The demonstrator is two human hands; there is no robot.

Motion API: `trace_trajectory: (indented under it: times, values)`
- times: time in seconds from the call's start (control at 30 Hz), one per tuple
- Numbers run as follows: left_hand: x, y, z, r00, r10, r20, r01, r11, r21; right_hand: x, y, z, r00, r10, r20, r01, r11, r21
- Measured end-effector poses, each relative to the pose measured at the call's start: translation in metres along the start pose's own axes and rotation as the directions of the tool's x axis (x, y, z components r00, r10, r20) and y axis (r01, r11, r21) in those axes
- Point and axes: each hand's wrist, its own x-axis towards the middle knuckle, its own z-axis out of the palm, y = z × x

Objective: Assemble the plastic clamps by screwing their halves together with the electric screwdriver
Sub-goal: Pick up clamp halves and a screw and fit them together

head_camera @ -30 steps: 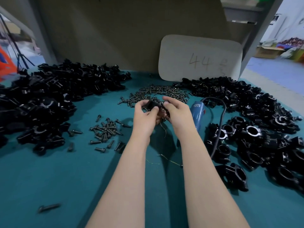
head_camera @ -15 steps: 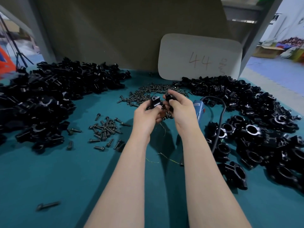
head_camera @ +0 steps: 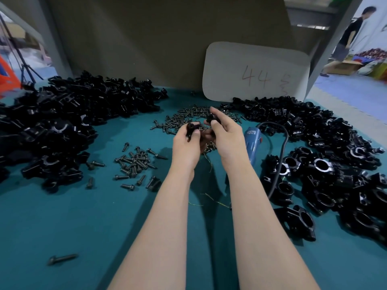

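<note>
Closest to me a lone screw [head_camera: 62, 259] lies on the teal surface [head_camera: 83, 227], and two bare forearms reach out over the cloth. To the right of them sits a spread of assembled clamps [head_camera: 322, 181], ring openings showing, with a black cord [head_camera: 282, 143] looping through them. To the left lies a small scatter of screws [head_camera: 134, 162]. Further out, the left hand [head_camera: 186, 147] curls round a black clamp half [head_camera: 191, 127], thumb pressed on its side, while the right hand [head_camera: 226, 137] pinches a second clamp piece [head_camera: 211, 118] between thumb and fingers; the two pieces are held near each other above the cloth, not joined. Just right of the right hand the blue electric screwdriver [head_camera: 252, 141] lies flat on the surface, held by nobody. Beyond the hands is a larger heap of screws [head_camera: 188, 118], flanked by a big pile of loose clamp parts [head_camera: 62, 114] at left and another pile [head_camera: 293, 116] at right. A white board [head_camera: 255, 74] marked "44" leans on the back wall. Far off, a cardboard box [head_camera: 345, 66] sits on the floor; I cannot tell what it holds.
</note>
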Motion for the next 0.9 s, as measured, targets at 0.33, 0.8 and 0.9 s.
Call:
trace_trajectory:
  times: [0.33,0.8,0.9]
  values:
    - [-0.004,-0.001,0.0,0.983,0.036,0.181,-0.06,0.99,0.127,-0.005,-0.007,0.001,0.994,-0.048,0.095,0.075,0.951,-0.3]
    - [-0.002,-0.006,-0.001,0.979,0.198,0.044,-0.2,0.909,0.365,-0.007,-0.016,-0.001,0.988,-0.023,0.15,0.089,0.886,-0.455]
    - [-0.004,-0.007,0.0,0.975,0.21,0.077,-0.223,0.899,0.376,-0.007,-0.013,0.0,0.996,-0.057,0.069,0.083,0.874,-0.478]
